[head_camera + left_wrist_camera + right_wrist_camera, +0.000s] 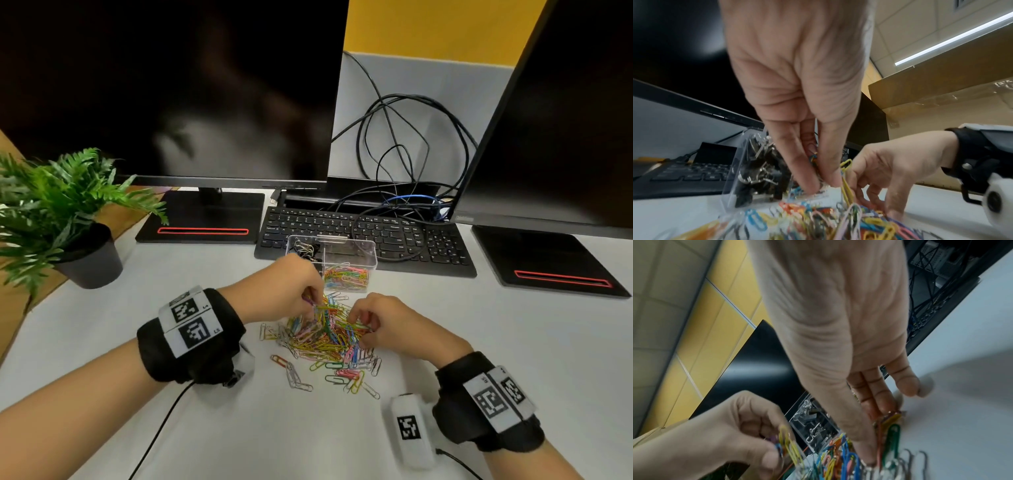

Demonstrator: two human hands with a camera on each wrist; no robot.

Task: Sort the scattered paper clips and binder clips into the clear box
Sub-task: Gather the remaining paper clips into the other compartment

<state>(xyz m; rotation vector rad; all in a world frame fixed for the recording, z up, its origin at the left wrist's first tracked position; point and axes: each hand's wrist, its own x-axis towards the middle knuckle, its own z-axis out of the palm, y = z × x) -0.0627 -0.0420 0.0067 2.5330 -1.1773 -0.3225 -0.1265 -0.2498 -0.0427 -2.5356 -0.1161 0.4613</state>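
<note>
Centrally, in the head view, a heap of coloured paper clips (pixel 325 337) lies on the white desk (pixel 102 342). The left hand (pixel 281 287) pinches several clips above the heap; the right hand (pixel 383 325) pinches into its right side, seemingly gripping a few, though blur obscures this. Just above the heap stands the clear box (pixel 356 255), holding paper clips in front and binder clips (pixel 306 249) at its upper left.

White desk (pixel 102 394) backed by grey partition (pixel 428 85); yellow wall (pixel 428 27) seen above; ceiling strip light (pixel 953 39) lit overhead.
</note>
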